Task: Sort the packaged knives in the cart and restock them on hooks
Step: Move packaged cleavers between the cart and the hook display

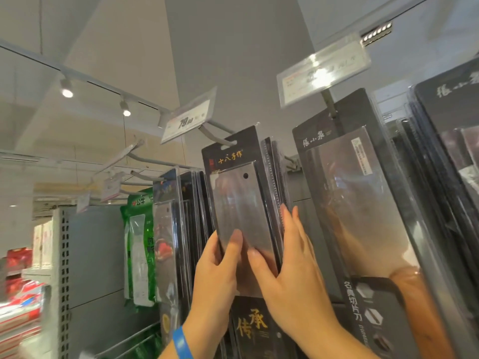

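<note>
Head view: gripping packaged knife (239, 203) with left hand (216, 278) at its 7 o'clock and right hand (294, 273) at 5 o'clock, top slot threaded on hook (216, 136) at 11 o'clock.
</note>
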`<move>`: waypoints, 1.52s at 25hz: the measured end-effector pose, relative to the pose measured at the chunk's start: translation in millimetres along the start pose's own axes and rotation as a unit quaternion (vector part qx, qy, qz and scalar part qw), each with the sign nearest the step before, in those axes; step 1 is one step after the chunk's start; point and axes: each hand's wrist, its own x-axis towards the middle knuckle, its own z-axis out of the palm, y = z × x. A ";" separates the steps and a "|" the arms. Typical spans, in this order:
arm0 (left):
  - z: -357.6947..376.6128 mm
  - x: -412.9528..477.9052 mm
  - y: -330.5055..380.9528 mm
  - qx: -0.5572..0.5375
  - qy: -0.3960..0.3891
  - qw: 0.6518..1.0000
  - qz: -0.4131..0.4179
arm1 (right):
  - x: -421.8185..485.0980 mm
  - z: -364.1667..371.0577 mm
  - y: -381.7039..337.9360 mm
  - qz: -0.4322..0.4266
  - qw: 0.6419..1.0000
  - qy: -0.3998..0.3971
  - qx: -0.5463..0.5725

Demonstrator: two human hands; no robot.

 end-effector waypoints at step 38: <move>-15.7 16.6 6.8 -0.063 -0.046 0.995 -0.054 | 18.2 -14.5 -3.5 0.098 0.971 -0.005 0.218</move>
